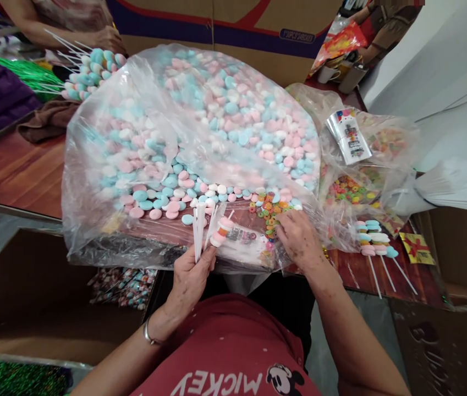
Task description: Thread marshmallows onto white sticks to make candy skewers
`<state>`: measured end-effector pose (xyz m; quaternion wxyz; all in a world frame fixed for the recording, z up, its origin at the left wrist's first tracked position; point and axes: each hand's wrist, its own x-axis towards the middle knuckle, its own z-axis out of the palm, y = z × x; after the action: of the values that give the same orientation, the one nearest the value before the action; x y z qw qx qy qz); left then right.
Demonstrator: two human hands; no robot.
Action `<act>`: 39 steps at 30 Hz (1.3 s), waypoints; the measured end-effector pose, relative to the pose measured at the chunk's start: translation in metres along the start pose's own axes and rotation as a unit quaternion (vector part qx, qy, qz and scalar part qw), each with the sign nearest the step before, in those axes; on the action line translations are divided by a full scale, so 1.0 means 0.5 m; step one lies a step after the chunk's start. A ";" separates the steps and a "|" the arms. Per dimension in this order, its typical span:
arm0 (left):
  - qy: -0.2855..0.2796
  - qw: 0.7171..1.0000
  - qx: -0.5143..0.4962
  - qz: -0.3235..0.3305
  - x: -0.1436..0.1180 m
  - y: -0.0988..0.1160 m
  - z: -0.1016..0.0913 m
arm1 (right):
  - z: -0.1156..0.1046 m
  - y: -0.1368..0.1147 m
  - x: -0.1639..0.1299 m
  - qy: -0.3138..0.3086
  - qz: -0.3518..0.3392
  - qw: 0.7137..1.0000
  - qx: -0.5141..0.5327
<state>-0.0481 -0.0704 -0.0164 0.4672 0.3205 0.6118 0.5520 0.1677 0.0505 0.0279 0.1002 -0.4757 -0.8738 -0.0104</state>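
My left hand [194, 269] is closed round a bundle of white sticks [199, 228] and a candy skewer [221, 231]. Pink and white candies with an orange ring between them are threaded on that skewer, and its stick tip pokes out above. At the small pile of orange, yellow and green ring candies [272, 212], my right hand [298, 236] has its fingers curled together; whatever they pinch is hidden. Pink, blue and white candies [171, 192] spill from the big clear plastic bag [192, 143] just beyond both hands. Under the plastic, between the hands, lie printed wrappers [243, 245].
At right, finished candy skewers [375, 239] lie near a yellow packet [417, 248], a bag of ring candies [352, 190], silver wrappers [349, 137] and bundled white sticks [460, 184]. A cardboard box [51, 297] stands lower left. Another person's hand [109, 41] is by more skewers [93, 71].
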 end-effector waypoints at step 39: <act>-0.025 0.997 0.067 0.016 -0.003 -0.016 -0.017 | 0.026 -0.057 0.004 0.008 -0.215 0.974 0.069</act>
<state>-0.0543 -0.0765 -0.0244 0.4510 0.3740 0.6305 0.5091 0.1407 0.0382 0.0178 0.1355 -0.2689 -0.9533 0.0248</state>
